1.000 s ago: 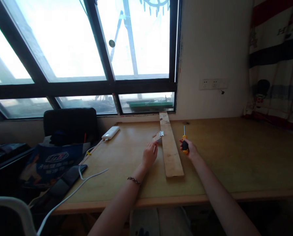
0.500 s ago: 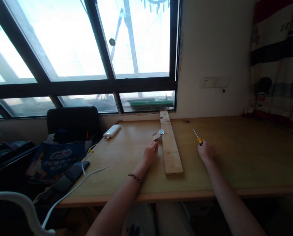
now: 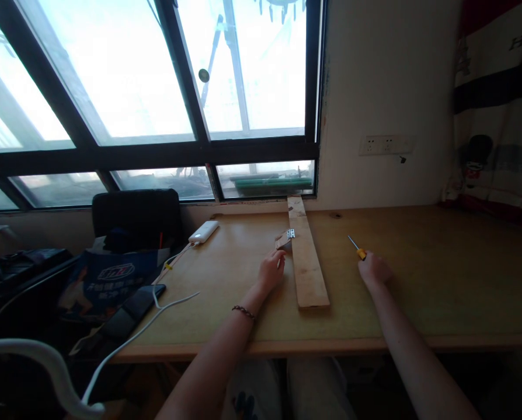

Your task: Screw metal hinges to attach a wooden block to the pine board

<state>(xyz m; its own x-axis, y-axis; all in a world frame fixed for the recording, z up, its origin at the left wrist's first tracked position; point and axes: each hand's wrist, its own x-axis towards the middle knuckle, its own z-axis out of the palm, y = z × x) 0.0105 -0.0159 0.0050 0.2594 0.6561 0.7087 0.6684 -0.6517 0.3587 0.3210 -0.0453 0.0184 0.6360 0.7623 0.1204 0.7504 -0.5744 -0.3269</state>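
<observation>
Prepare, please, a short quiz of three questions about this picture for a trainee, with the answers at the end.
1. Which hand holds the screwdriver?
A) left
B) right
2. True or false: the metal hinge is at the right edge of the board.
3. Fill in: around the left arm there is a ____.

Key:
1. B, the right hand.
2. False; it is at the left edge.
3. bracelet

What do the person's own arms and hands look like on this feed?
Both the left hand and the right hand are ungloved, and no sleeve shows on either forearm. The left wrist wears a thin, dark bracelet that looks braided; none shows on the right. Any rings are too small to make out.
</observation>
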